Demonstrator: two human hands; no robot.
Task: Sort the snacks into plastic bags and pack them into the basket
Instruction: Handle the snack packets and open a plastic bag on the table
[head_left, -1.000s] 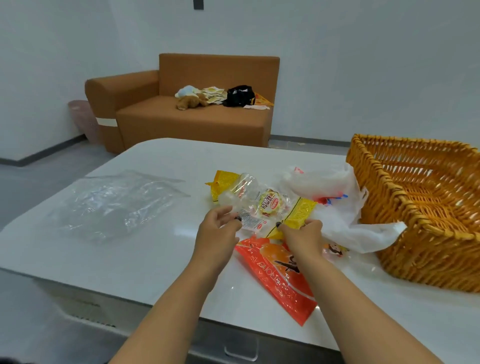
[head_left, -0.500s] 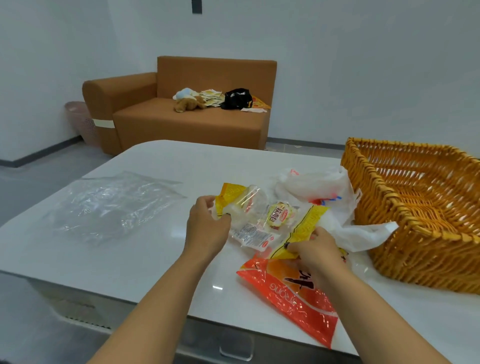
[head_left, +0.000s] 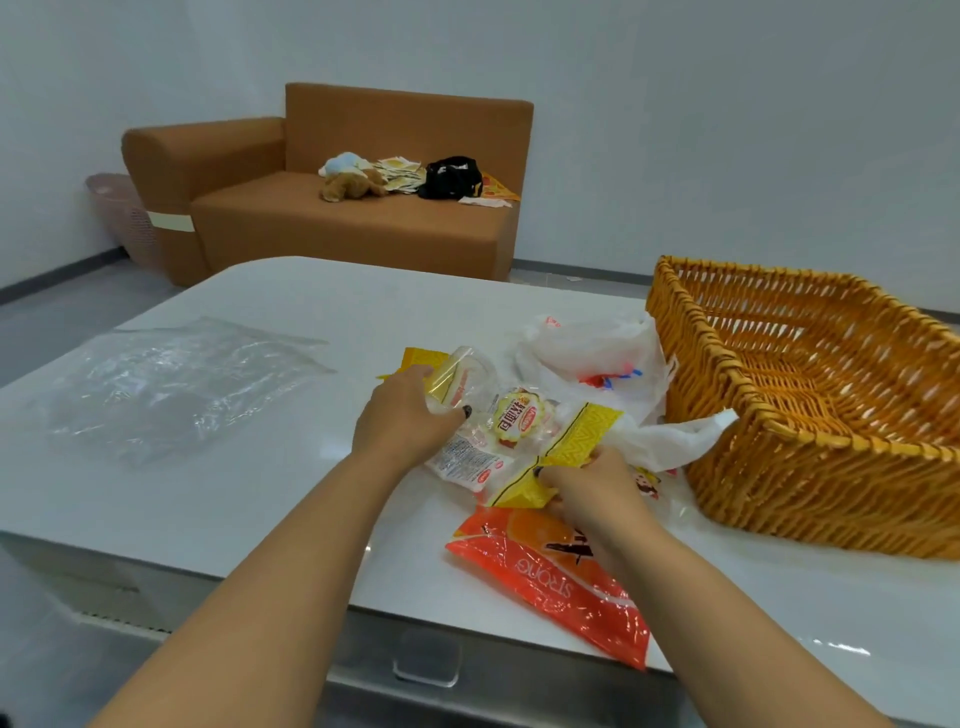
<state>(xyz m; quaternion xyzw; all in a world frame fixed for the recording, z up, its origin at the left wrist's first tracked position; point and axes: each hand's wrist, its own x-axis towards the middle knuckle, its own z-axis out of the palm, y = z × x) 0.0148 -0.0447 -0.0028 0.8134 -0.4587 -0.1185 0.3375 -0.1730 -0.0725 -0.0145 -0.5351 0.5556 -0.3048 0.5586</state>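
A heap of snacks lies mid-table. My left hand (head_left: 402, 415) grips a clear snack pack (head_left: 465, 382) lying over a yellow packet (head_left: 415, 361). My right hand (head_left: 592, 486) pinches the near end of a yellow zigzag-printed packet (head_left: 576, 434). Between them sit a small round wrapped cake (head_left: 519, 418) and a white labelled pouch (head_left: 462, 457). An orange snack bag (head_left: 550, 577) lies nearest me, partly under my right wrist. A white plastic bag (head_left: 597, 353) is crumpled beside the wicker basket (head_left: 779, 467), which stands at the right with nothing visible inside.
A clear plastic bag (head_left: 166, 379) lies flat on the left of the white table (head_left: 260, 483). Beyond the table stands a brown sofa (head_left: 363, 223) with toys and a black bag on it. A pink bin (head_left: 122, 218) stands by the wall.
My left hand has moved up from the pile's near side onto the clear snack pack. My right hand stays on the yellow zigzag packet. The view shifted, so the orange bag shows more.
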